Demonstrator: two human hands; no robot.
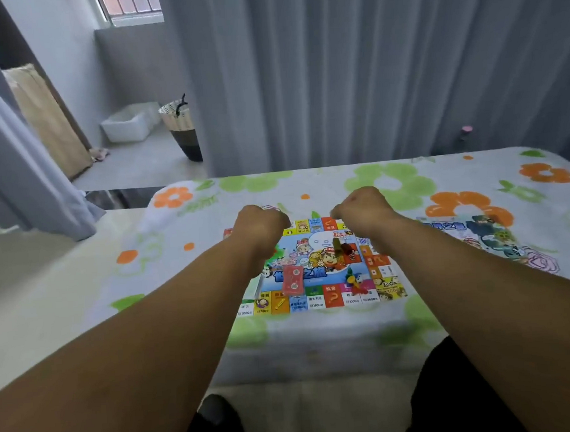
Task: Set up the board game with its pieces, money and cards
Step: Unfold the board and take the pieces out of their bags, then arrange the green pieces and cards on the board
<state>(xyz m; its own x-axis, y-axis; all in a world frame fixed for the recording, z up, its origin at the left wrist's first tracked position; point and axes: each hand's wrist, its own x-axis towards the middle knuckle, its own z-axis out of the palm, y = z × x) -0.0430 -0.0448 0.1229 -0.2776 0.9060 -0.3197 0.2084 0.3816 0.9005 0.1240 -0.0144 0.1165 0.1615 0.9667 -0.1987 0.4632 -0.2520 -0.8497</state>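
Note:
A colourful game board (318, 274) lies flat on the flowered bed sheet (392, 184). On it are a red stack of cards (293, 280), dark pieces (344, 248) near the middle, and small yellow and red pieces (355, 282) near the front right. My left hand (260, 226) is curled over the board's far left corner. My right hand (361, 210) is curled at the far edge, right of centre. Both hands' fingers point down and away, so the fingertips are hidden. They seem to grip the board's far edge.
The game box lid (484, 239) lies on the sheet to the right of the board. Grey curtains (368, 75) hang behind the bed. A woven basket (181, 128) and a white bin (127, 125) stand on the floor at the far left.

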